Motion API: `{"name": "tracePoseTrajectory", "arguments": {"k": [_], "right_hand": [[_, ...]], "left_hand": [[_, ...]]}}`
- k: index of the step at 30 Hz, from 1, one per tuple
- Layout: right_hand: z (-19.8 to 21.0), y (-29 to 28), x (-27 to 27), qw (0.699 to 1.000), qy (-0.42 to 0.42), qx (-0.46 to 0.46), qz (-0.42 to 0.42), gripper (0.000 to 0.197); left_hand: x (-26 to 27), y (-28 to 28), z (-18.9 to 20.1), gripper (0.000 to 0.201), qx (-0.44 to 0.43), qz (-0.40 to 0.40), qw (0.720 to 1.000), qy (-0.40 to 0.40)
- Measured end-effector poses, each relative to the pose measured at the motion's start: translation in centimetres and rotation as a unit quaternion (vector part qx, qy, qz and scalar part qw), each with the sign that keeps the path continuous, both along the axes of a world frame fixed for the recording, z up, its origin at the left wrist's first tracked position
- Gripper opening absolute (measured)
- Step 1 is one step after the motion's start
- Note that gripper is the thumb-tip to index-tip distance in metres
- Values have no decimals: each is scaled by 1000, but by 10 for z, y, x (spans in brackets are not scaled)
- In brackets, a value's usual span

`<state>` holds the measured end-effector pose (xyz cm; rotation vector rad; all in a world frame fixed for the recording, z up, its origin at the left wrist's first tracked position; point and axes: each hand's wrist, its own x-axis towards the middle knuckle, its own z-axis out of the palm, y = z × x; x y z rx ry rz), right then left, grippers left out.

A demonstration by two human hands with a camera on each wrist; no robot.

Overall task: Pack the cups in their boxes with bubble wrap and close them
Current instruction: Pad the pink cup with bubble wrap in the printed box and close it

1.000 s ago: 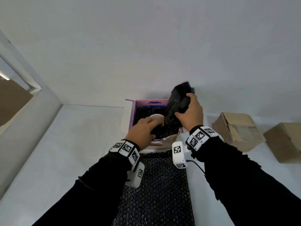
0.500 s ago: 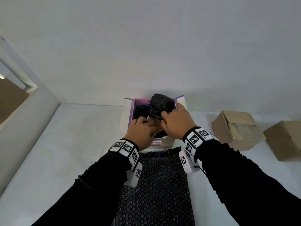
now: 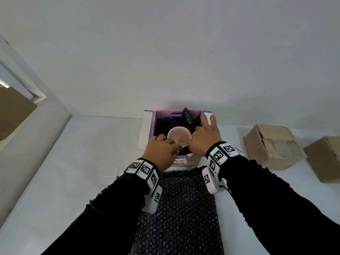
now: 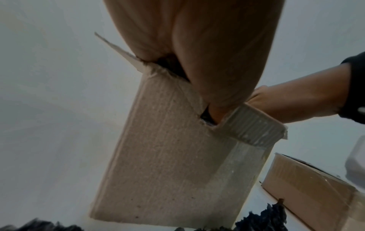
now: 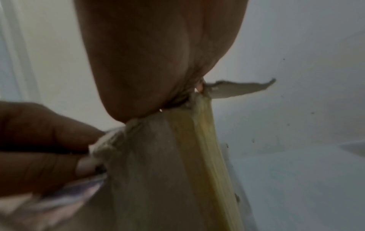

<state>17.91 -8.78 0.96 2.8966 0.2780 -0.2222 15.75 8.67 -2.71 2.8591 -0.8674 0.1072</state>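
Soft, dim, even light falls on my head view; a faint shadow lies on the wall (image 3: 239, 107) behind the open box (image 3: 152, 124). Edges bow outward. Both wrist views are murky, and my right hand (image 5: 158, 54) looms blurred.

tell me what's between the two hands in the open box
In the head view, a pale pink cup sits between the left hand and right hand, its round face turned up, with dark bubble wrap packed behind it inside the purple box.
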Motion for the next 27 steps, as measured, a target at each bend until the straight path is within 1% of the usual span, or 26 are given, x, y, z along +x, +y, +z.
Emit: {"name": "tracePoseTrajectory", "arguments": {"k": [2, 4, 5, 6, 7, 9, 11, 13, 15, 16, 18, 20, 21, 23, 25, 27], "right_hand": [[9, -4, 2, 1000, -6, -10, 19, 19], [17, -9, 1, 998, -50, -20, 34, 23], [17, -11, 1, 996, -78, -21, 44, 21], [16, -13, -1, 994, -88, -27, 54, 15], [14, -12, -3, 995, -80, -27, 61, 10], [4, -11, -6, 996, -51, -21, 70, 22], [-2, -10, -10, 997, -32, -4, 75, 32], [-2, -8, -10, 997, -30, 8, 76, 30], [1, -5, -6, 993, -80, 20, 87, 18], [1, -4, -1, 989, -112, 38, 84, 16], [-1, -5, 11, 985, -141, 69, 72, 29], [-2, -6, 17, 990, -110, 58, 64, 37], [-4, -7, 18, 993, -89, 35, 63, 37], [-8, -12, 19, 996, -57, 1, 71, 30], [-11, -15, 20, 997, -34, -7, 75, 24], [-11, -14, 23, 996, -12, -32, 77, 24]], "left_hand": [[1, 1, 2, 29, -18, 0, 1000, -7], [2, 3, 4, 21, -41, 8, 999, -20], [2, 3, 5, 17, -46, 13, 998, -29], [2, 2, 6, 15, -49, 14, 998, -36], [2, 2, 6, 15, -56, 12, 998, -34], [-1, -1, 7, 16, -79, 9, 997, 5], [-2, -2, 6, 22, -79, 9, 996, 44], [-2, 2, 5, 24, -65, -2, 997, 49], [-3, 5, 6, 26, -44, -14, 998, 46], [-3, 5, 6, 26, -42, -17, 998, 47], [-1, 4, 6, 25, -67, -12, 996, 55], [0, 2, 5, 27, -105, -2, 993, 61], [1, 1, 3, 31, -115, 5, 992, 60], [3, 0, 0, 41, -113, 17, 991, 62], [4, 0, -1, 48, -104, 23, 992, 59], [7, 3, -1, 46, -92, 28, 995, 10]]}}
